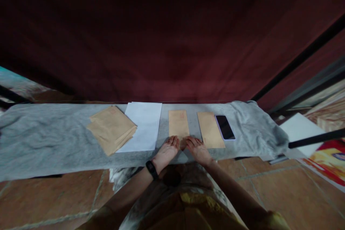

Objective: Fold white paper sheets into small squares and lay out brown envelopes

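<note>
A brown paper envelope lies lengthwise in front of me, with faint reddish print near its far right corner. At its near end, my left hand has its fingers closed on the left side of the edge. My right hand pinches the same end from the right, fingertips close to the left ones. The fingers partly hide that edge, where a darker flap seems to show between them. A second brown envelope rests just right of my right hand, slightly turned.
Left of the hands, several brown envelopes overlap a stack of white paper. A phone touches or nearly touches the right envelope. Grey cloth covers the narrow table, rumpled at both ends. A dark red curtain hangs behind.
</note>
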Available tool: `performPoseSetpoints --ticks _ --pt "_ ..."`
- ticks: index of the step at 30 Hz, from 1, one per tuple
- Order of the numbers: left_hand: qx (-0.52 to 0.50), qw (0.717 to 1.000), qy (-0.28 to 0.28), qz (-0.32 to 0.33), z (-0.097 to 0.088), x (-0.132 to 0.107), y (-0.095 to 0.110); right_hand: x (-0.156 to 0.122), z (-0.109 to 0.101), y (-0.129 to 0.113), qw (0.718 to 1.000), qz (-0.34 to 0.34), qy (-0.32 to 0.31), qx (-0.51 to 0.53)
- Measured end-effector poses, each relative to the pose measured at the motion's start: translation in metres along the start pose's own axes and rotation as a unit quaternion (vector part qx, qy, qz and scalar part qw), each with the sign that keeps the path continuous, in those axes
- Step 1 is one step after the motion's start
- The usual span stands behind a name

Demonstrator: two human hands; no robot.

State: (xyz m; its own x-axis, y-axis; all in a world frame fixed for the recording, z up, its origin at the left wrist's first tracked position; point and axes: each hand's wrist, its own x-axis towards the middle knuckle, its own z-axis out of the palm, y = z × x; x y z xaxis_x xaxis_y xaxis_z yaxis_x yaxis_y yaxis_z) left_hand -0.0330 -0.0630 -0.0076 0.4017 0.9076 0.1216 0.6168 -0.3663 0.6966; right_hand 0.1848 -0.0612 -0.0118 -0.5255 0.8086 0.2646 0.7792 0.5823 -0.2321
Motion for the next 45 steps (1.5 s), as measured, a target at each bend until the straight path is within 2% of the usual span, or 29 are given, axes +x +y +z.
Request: performPoseSetpoints --ticks 5,8,11,14,20,23,25,28,31,35,39,42,45 --pt "0.023 1.0 -0.001 0.014 -0.009 0.002 0.007 -0.002 0.005 -0.002 0.999 0.016 0.036 0.028" --pt "0.046 0.999 -0.006 0.027 -0.015 0.016 0.009 -0.003 0.01 -0.005 0.995 0.035 0.069 0.067" --pt "0.073 0.996 -0.001 0.046 -0.012 0.043 0.006 -0.005 0.013 -0.011 0.991 0.061 0.092 0.08" --pt "0.123 0.991 0.009 0.048 -0.001 0.077 -0.003 -0.004 0.012 -0.016 0.99 0.069 0.101 0.073" --pt "0.254 0.967 0.018 -0.014 0.014 0.141 -0.02 -0.002 0.006 -0.021 0.991 0.066 0.102 0.054" --pt "0.27 0.962 0.018 -0.024 0.015 0.158 -0.024 -0.001 0.003 -0.022 0.992 0.067 0.093 0.052" --pt "0.271 0.962 0.014 -0.019 0.015 0.159 -0.025 -0.001 0.002 -0.023 0.992 0.068 0.086 0.058" --pt "0.275 0.961 0.0 0.002 0.017 0.146 -0.023 -0.001 0.002 -0.024 0.992 0.073 0.08 0.066" --pt "0.273 0.961 -0.007 0.047 0.02 0.124 -0.019 -0.001 0.003 -0.025 0.992 0.08 0.078 0.066" --pt "0.259 0.961 -0.01 0.098 0.021 0.087 -0.012 -0.004 0.008 -0.021 0.99 0.081 0.087 0.074" --pt "0.236 0.963 -0.005 0.128 0.015 0.041 -0.003 -0.004 0.015 -0.01 0.981 0.082 0.116 0.129" --pt "0.219 0.964 -0.001 0.148 0.012 0.004 0.001 0.008 0.019 -0.007 0.976 0.098 0.132 0.144" --pt "0.205 0.97 0.042 0.123 0.011 -0.02 0.001 0.03 0.022 -0.01 0.984 0.079 0.099 0.123"
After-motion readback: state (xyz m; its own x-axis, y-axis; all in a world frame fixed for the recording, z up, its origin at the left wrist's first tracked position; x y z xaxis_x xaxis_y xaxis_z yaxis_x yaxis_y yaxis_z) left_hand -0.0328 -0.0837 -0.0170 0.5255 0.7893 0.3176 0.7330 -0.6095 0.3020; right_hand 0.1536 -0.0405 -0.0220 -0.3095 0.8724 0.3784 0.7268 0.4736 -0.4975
